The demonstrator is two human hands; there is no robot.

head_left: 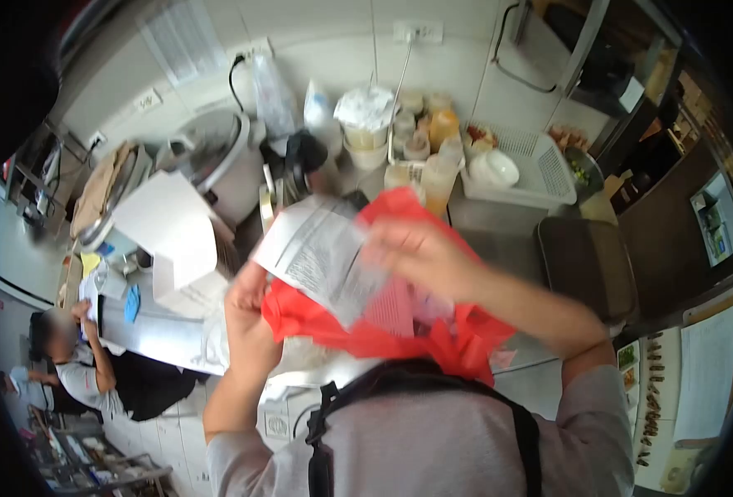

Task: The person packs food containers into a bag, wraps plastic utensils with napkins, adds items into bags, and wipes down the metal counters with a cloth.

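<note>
A white packet or sheet with dark printed text point(321, 253) is held up between my hands, somewhat blurred. My left hand point(252, 319) is closed at its left edge, beside the rim of a red plastic bag point(300, 319). At the right edge of the printed packet, my right hand point(416, 255) has its fingers curled onto it, smeared by motion. The red bag spreads open beneath both hands, against my front. Inside it, pinkish printed paper point(390, 311) shows partly, the rest being hidden by the packet and my right forearm.
An open white box point(186, 269) stands to the left, before a large pot point(217, 166). Along the wall are lidded tubs point(365, 124), bottles point(439, 178) and a white basket point(540, 170). A dark cushioned stool point(586, 269) is right. Another person point(93, 373) works far left.
</note>
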